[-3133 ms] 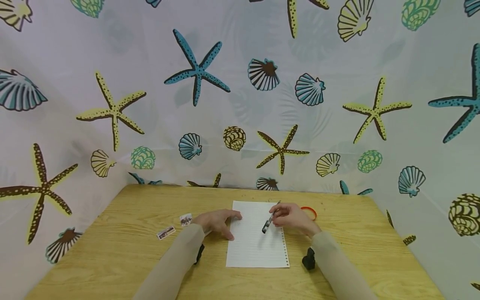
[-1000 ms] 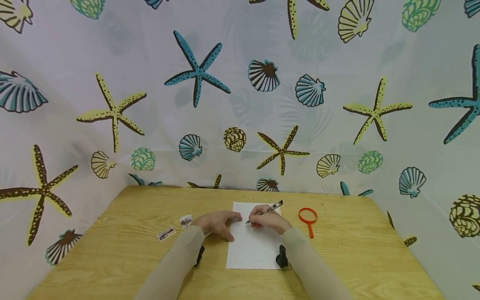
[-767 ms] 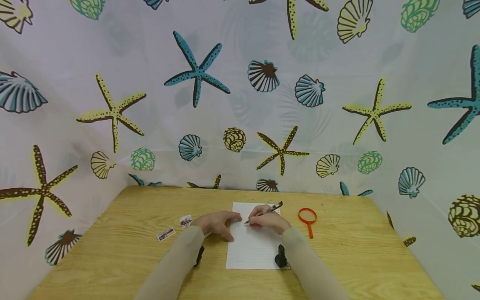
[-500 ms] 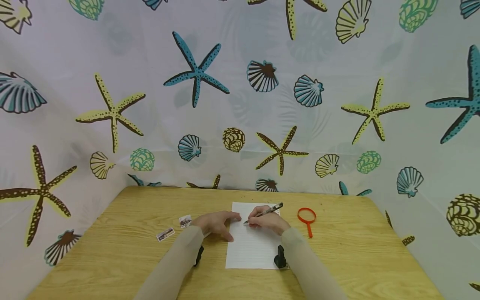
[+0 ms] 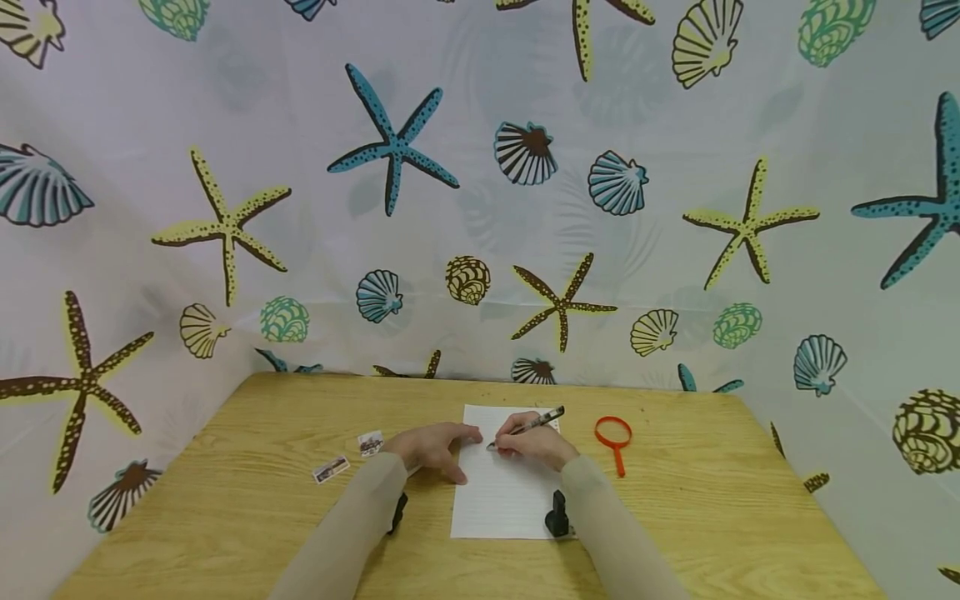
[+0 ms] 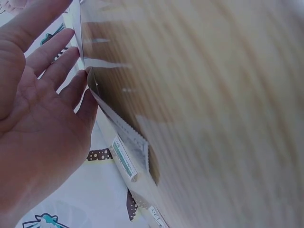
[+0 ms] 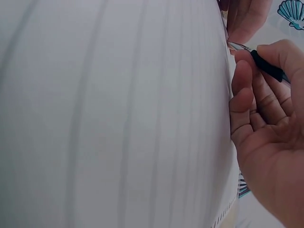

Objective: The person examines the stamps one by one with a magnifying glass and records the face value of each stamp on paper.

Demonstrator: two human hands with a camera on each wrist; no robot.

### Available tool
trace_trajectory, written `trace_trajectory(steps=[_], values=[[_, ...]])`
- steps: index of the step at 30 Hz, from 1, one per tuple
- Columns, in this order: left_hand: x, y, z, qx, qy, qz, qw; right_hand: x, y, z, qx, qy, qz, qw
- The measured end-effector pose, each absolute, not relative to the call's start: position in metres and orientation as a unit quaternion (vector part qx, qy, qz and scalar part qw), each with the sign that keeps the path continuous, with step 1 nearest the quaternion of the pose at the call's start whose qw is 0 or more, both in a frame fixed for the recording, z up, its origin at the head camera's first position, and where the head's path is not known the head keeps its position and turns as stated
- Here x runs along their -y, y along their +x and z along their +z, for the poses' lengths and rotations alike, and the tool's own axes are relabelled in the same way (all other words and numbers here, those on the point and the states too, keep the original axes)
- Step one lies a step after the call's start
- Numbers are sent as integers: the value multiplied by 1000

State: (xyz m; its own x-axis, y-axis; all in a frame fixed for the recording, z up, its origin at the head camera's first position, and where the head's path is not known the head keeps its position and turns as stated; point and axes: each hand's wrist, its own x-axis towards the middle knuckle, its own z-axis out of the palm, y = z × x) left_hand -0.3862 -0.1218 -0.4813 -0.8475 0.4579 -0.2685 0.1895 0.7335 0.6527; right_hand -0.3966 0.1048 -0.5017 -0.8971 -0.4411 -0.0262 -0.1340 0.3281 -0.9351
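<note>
A white sheet of lined paper with a row of holes lies on the wooden table. My left hand rests at its left edge, fingers spread and fairly straight. In the left wrist view a stamp with a serrated edge curls up from the table by the little finger. My right hand lies over the upper part of the sheet and pinches a pen in a writing grip. The pen slants, its tip down at the paper near my left fingertips. In the right wrist view its dark grip shows between finger and thumb.
To the right of the sheet lies a red magnifying glass, handle toward me. Two small stamps, one narrow and one squarer, lie left of my left hand. A shell-and-starfish patterned cloth hangs behind and beside the table.
Since the oldest frame, my right hand has moved left over the sheet and turned the pen into a writing grip, tip down. This uncovers the magnifying glass. My left hand stays put.
</note>
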Motion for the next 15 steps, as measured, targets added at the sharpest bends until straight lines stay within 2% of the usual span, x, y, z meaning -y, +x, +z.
trace_trajectory(steps=[15], values=[[121,-385,-480,-904,174,322,219,-103,-399,-502,-809,-167,-545,144]])
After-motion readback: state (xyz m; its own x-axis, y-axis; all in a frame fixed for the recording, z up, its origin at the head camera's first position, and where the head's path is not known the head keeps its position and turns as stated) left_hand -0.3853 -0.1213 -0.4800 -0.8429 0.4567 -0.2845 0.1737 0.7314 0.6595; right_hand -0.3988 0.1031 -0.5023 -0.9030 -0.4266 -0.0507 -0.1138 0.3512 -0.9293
